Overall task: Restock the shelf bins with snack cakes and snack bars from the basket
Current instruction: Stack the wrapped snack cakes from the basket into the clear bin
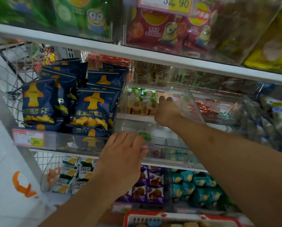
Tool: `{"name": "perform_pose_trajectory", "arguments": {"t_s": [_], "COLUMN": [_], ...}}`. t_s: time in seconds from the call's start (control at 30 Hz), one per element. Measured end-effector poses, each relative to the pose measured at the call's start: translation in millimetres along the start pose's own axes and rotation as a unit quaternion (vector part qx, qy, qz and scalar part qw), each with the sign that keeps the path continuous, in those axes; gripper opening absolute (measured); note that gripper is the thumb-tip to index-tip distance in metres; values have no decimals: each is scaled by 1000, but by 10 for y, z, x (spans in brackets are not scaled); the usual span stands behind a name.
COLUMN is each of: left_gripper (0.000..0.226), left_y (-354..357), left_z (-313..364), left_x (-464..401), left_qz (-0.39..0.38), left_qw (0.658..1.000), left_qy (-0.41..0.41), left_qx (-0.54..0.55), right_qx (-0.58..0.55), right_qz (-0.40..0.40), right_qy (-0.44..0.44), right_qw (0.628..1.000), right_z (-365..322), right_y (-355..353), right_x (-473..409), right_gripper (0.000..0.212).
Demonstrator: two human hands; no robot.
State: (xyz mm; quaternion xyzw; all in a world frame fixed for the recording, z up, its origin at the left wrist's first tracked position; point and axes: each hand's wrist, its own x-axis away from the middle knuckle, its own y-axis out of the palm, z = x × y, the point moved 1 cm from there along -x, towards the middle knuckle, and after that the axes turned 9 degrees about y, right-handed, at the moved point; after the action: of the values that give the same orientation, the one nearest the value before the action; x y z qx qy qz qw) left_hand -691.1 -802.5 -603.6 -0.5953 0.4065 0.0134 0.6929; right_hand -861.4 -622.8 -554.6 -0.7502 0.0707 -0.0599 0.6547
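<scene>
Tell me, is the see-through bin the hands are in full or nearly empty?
Nearly empty. The clear bin holds only a few snack packets at the back beside the right hand; its front floor is mostly bare.

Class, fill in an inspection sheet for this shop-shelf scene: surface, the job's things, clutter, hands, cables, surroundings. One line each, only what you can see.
Surface: white shelf boards, with clear bins standing on them.
Job's things: clear bin mostly bare, pale snack cakes packed at its back; red basket at bottom edge, its contents blurred.
Clutter: one green packet lies alone near the bin's front.
Hands: left hand rests on the bin's front edge; right hand reaches inside to the cakes; whether it grips one cannot be told.
Cables: nothing seen.
Surroundings: blue snack bags left, purple packets and teal packets below, price tag.
</scene>
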Motion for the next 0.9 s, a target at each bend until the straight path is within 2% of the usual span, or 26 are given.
{"name": "perform_pose_trajectory", "arguments": {"t_s": [0.1,0.23,0.3,0.37,0.43,0.53,0.6,0.7,0.77,0.87,0.9], "left_gripper": [17,33,42,43,43,47,55,85,97,117,119], "left_y": [-34,-127,-193,-311,-365,-263,-56,369,672,972,1024], "left_z": [13,64,120,256,434,774,1005,1271,1371,1438,1446], "left_x": [-18,2,34,137,356,912,1353,2017,2358,2578,2593], "left_qz": [-26,-109,-99,-45,-10,-52,-141,-270,-321,-377,-382], "left_qw": [1000,993,993,996,996,988,965,918,880,805,798], "left_qy": [-7,-32,-40,-35,-43,-87,-136,-233,-285,-346,-347], "left_qx": [-4,26,51,73,79,119,173,173,201,301,311], "right_qx": [-71,-170,-189,-191,-192,-179,-157,-106,-114,-91,-86], "right_qz": [13,93,130,149,137,50,-59,-190,-217,-218,-209], "right_qy": [-18,-114,-157,-175,-159,-69,14,100,142,183,191], "right_qw": [997,974,961,954,959,980,986,971,959,954,955], "right_z": [48,284,455,681,968,1427,1666,1852,1862,1735,1676], "right_y": [-209,-402,-461,-442,-267,303,732,1265,1535,1828,1876], "right_x": [393,1246,1703,2113,2461,2886,3076,3270,3314,3269,3244], "right_gripper": [53,43,39,37,36,34,35,39,48,67,70]}}
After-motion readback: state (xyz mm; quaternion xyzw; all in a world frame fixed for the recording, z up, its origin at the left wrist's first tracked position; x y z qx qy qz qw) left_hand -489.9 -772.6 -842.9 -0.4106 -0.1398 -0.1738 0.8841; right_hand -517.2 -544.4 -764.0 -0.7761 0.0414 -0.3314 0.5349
